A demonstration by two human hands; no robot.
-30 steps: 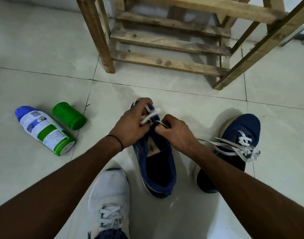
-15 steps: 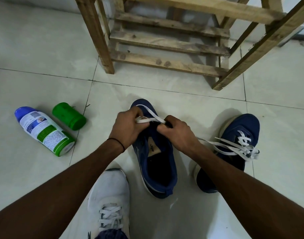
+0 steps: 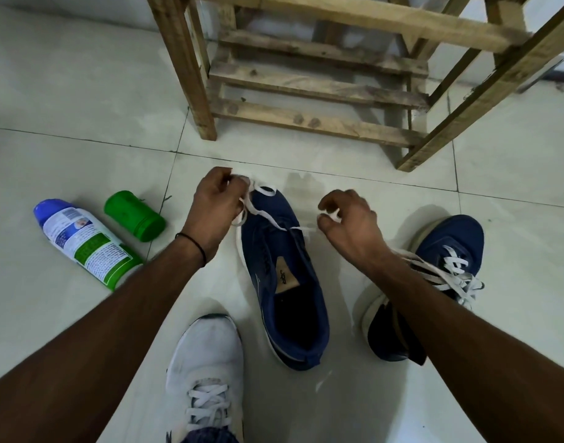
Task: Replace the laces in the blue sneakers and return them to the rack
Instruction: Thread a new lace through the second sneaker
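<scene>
Spreading apart, left hand (image 3: pixel 217 204) and right hand (image 3: pixel 352 222) pull lace (image 3: pixel 264 215) across sneaker (image 3: pixel 274 247).

Between the left hand (image 3: pixel 215 206) and the right hand (image 3: pixel 351 225) runs a flat woven lace (image 3: pixel 268 215), matt white cloth, over a blue sneaker (image 3: pixel 284 276) of soft matt fabric with a smooth pale rubber edge. Beyond the hands the rack (image 3: pixel 309 121) is bare, rough-sawn wood with knots, and it stands on glossy pale floor tiles (image 3: pixel 66 107). Out past the left hand lie a spray can (image 3: pixel 82 244) with a shiny printed label and a smooth green plastic cap (image 3: pixel 133 215).
</scene>
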